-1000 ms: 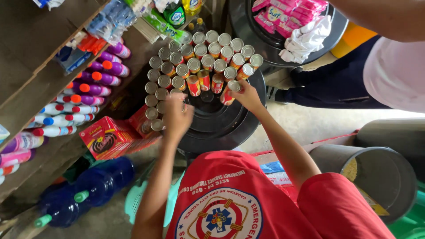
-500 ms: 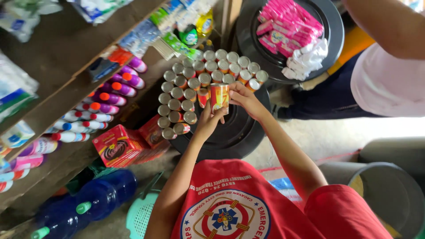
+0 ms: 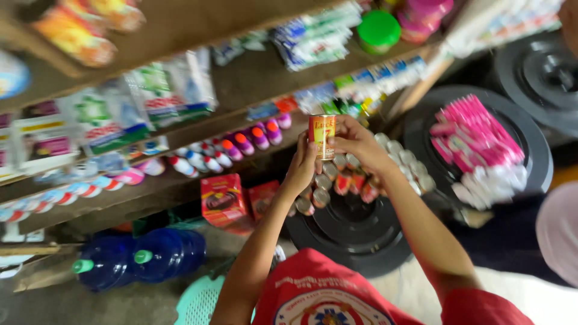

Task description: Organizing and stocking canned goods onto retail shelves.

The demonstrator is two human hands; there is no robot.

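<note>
We are in a small shop with wooden shelves point(image 3: 198, 129) full of packets and little bottles, and the whole picture is blurry, so most of the packets are hard to make out. Our left hand point(image 3: 303, 168) and our right hand point(image 3: 356, 143) are both closed on one red and yellow can point(image 3: 322, 136), which we hold upright in the air in front of the shelves. The fingers cover the can's lower part and its right side. Just below it many more cans point(image 3: 355, 174) stand close together on a black drum lid point(image 3: 352, 232), and our arms hide some of them. Two blue bottles point(image 3: 138, 260) lie on the floor at the left. Pink packets point(image 3: 475, 135) sit on another black lid point(image 3: 530, 174).
</note>
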